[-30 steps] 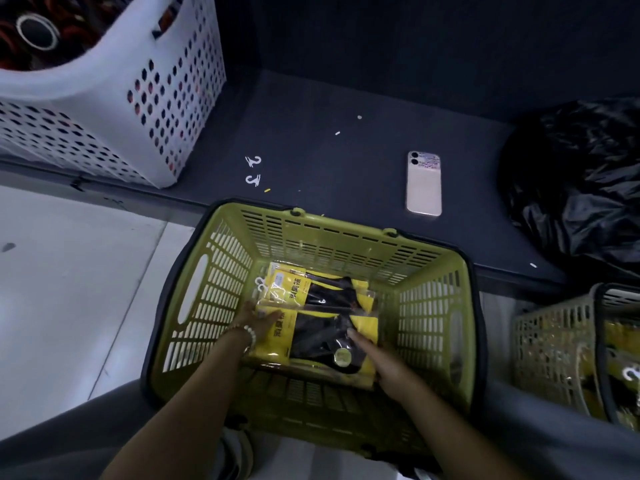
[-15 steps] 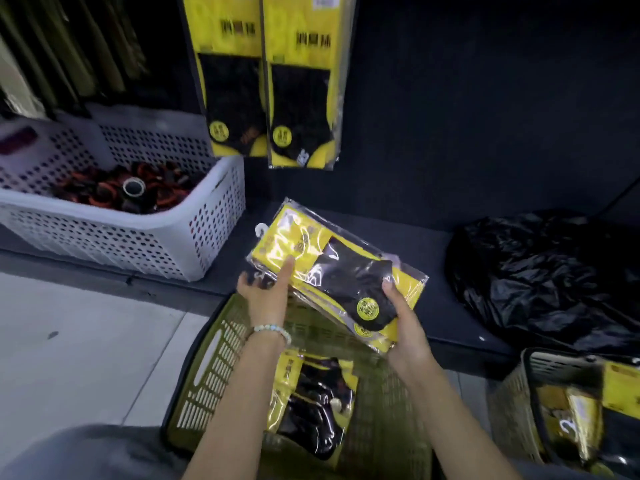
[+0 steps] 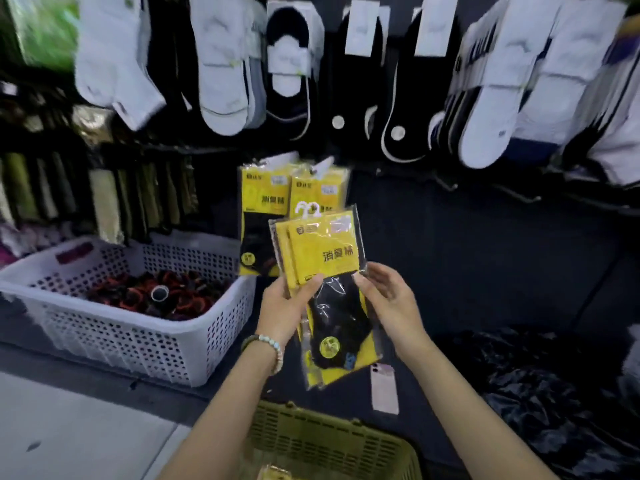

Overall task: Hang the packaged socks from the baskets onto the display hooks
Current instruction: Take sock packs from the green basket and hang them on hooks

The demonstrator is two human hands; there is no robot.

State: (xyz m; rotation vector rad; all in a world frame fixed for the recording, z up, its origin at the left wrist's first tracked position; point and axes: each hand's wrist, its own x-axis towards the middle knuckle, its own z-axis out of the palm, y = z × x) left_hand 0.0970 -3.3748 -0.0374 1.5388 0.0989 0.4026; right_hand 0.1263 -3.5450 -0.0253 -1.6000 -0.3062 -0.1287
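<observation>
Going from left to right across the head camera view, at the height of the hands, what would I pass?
white perforated basket → left hand → packaged socks held up in front of the display → right hand → black plastic bag

A white basket (image 3: 131,327) sits left of the green basket (image 3: 332,441), a phone (image 3: 383,388) lying behind.

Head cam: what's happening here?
A person holds a small stack of packaged socks upright before the display wall. The left hand grips its left edge, thumb on the front. The right hand meets its right edge, though blur hides whether it pinches. Two matching packs hang just behind. The stack's white hanger tab is not yet on a hook. The green basket sits below.
</observation>
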